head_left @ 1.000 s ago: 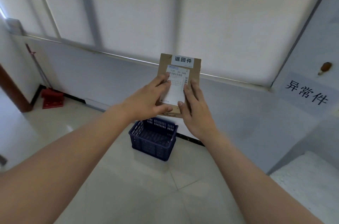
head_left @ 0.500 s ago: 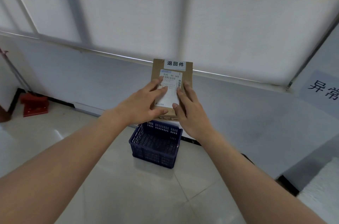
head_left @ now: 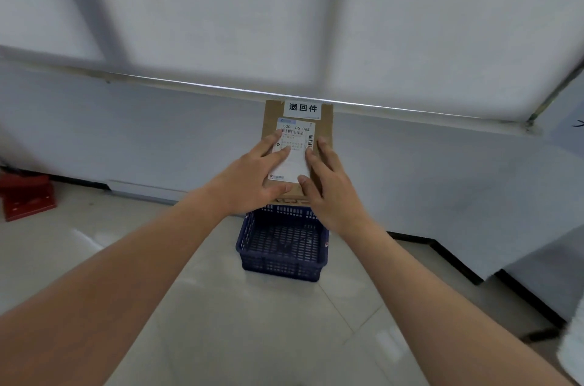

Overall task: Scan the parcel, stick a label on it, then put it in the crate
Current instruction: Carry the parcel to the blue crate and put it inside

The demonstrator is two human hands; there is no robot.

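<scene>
Flat brown parcel [head_left: 322,133], held up in the air, above and a bit past the far edge of the blue crate [head_left: 282,246] on the floor [head_left: 221,322]. Two stickers on its face: a small white label [head_left: 302,107] with three big black signs at the top, and a bigger shipping label [head_left: 295,145] with bar codes below it. Left hand [head_left: 252,180] gripping the parcel from the left side, fingers spread over the shipping label, thumb along the bottom edge. Right hand [head_left: 331,193] gripping it from the right side, fingers up the right edge, thumb near the bottom. Both labels on and flat, so most likely only the last step left: into the crate. To do it well: keep both hands firm on the sides, bring the parcel back and down until right over the middle of the crate, then lower it low inside before letting go, not a drop from high up. Keep it flat, label side up, easy to read later. Crate looks bare inside, so lots of room. Watch the crate rim, so no corner bumps it. Red thing [head_left: 25,196] by the wall at far left, well apart, no trouble.
</scene>
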